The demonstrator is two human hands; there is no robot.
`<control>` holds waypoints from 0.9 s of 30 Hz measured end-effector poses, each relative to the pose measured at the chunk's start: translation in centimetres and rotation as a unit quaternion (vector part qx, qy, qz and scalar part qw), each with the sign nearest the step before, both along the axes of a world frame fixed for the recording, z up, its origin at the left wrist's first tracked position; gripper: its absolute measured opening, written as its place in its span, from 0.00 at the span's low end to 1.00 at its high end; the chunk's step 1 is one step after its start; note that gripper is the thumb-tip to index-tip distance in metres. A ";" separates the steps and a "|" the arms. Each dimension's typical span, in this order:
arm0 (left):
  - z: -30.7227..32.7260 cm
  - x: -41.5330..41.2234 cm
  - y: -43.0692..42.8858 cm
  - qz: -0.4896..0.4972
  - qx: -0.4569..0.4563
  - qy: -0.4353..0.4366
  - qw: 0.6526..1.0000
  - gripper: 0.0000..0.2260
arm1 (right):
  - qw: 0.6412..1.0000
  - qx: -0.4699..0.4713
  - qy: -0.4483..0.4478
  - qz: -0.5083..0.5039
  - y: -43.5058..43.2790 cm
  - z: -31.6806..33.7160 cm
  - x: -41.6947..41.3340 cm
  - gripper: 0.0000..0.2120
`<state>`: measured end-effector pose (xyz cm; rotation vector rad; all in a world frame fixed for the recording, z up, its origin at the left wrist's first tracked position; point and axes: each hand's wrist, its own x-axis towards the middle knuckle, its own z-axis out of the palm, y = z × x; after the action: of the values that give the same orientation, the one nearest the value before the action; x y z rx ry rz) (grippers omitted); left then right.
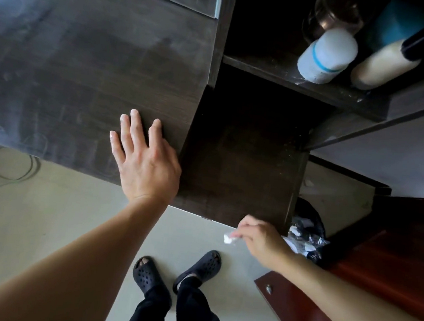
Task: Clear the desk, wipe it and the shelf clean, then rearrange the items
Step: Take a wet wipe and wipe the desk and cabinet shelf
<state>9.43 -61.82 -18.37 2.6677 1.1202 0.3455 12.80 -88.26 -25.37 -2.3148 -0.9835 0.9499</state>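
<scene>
Desk [85,70] bears the spread left hand [148,162], while the right hand [257,238] pinches a blurred, half-hidden white scrap [228,239].

a: how many containers stand on the dark wooden shelf [266,73]?
b: four. one white cylindrical bottle with a blue band [324,54], one cream bottle with a black cap [380,65], one clear glass jar [336,9], one teal container [397,25].
a: and hands?
b: two, the left hand [146,159] and the right hand [260,240]. one small white crumpled tissue scrap [228,238] too.
a: down on the floor?
b: two black perforated rubber clogs, the left clog [146,275] and the right clog [203,265], plus one black bin bag of rubbish [309,237].
</scene>
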 end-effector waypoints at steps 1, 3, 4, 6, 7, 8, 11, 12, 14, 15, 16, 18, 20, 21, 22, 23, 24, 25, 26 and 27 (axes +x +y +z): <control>0.0 0.0 0.0 0.000 -0.001 0.001 1.000 0.17 | 0.998 0.017 -0.020 -0.057 0.3 -0.1 1.3 0.12; 0.0 0.0 0.0 -0.001 -0.001 0.003 1.000 0.17 | 0.975 0.019 -0.126 -0.181 1.3 -0.8 4.1 0.13; 0.0 0.0 0.1 -0.001 0.001 0.003 1.000 0.17 | 0.962 0.012 -0.155 -0.224 1.9 -0.9 4.8 0.13; 0.0 0.0 0.1 -0.002 -0.001 0.004 1.000 0.17 | 0.960 0.032 -0.160 -0.230 2.3 -1.5 3.4 0.15; 0.0 0.0 0.1 -0.003 -0.002 0.005 1.000 0.17 | 0.967 0.050 -0.148 -0.202 2.1 -1.6 1.9 0.15; 0.0 0.0 0.1 -0.003 -0.002 0.005 1.000 0.17 | 0.976 0.059 -0.122 -0.169 1.8 -1.9 -0.1 0.16; 0.0 0.0 0.0 0.001 -0.002 0.006 1.000 0.17 | 0.995 0.025 -0.029 -0.097 0.8 -1.3 -3.3 0.15; 0.0 0.0 0.0 0.002 0.000 0.004 1.000 0.17 | 0.994 0.030 -0.023 -0.099 1.2 -0.9 -2.5 0.15; 0.0 0.0 0.0 0.003 0.002 0.001 1.000 0.17 | 0.986 0.074 -0.056 -0.139 3.0 0.6 1.8 0.14; -0.1 0.0 0.0 0.004 0.003 0.000 1.000 0.17 | 0.977 0.095 -0.102 -0.164 4.3 1.1 5.1 0.14; -0.1 0.0 0.0 0.005 0.005 -0.002 1.000 0.17 | 0.967 0.090 -0.150 -0.187 5.4 1.6 8.8 0.12; -0.2 0.0 0.0 0.005 0.008 -0.004 1.000 0.17 | 0.946 0.017 -0.200 -0.255 7.0 1.3 17.0 0.09; -0.3 0.0 0.0 0.005 0.008 -0.004 1.000 0.17 | 0.927 -0.111 -0.223 -0.280 7.6 0.4 23.4 0.16; -0.3 0.0 0.0 0.005 0.008 -0.004 1.000 0.17 | 0.923 -0.163 -0.233 -0.258 7.9 0.0 25.2 0.18; -0.3 0.0 0.0 0.006 0.010 -0.006 1.000 0.17 | 0.923 -0.186 -0.247 -0.227 8.2 -0.4 26.2 0.19; -0.3 0.0 0.1 0.006 0.012 -0.008 1.000 0.17 | 0.925 -0.204 -0.254 -0.194 8.6 -0.7 26.6 0.20; -0.3 0.0 0.1 0.006 0.013 -0.008 1.000 0.17 | 0.924 -0.216 -0.259 -0.177 8.9 -0.7 26.5 0.20; -0.3 0.0 0.0 0.006 0.013 -0.007 1.000 0.17 | 0.920 -0.229 -0.266 -0.177 9.0 -1.0 26.5 0.20; -0.2 0.0 0.0 0.004 0.014 -0.006 1.000 0.17 | 0.915 -0.231 -0.273 -0.189 9.0 -0.7 26.2 0.18; -0.2 0.0 0.0 0.002 0.015 -0.006 1.000 0.17 | 0.911 -0.236 -0.285 -0.183 9.0 -0.4 26.0 0.16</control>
<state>9.42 -61.85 -18.57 2.6850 1.1256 0.3822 38.84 -79.29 -25.80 -3.1451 -0.4917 0.3775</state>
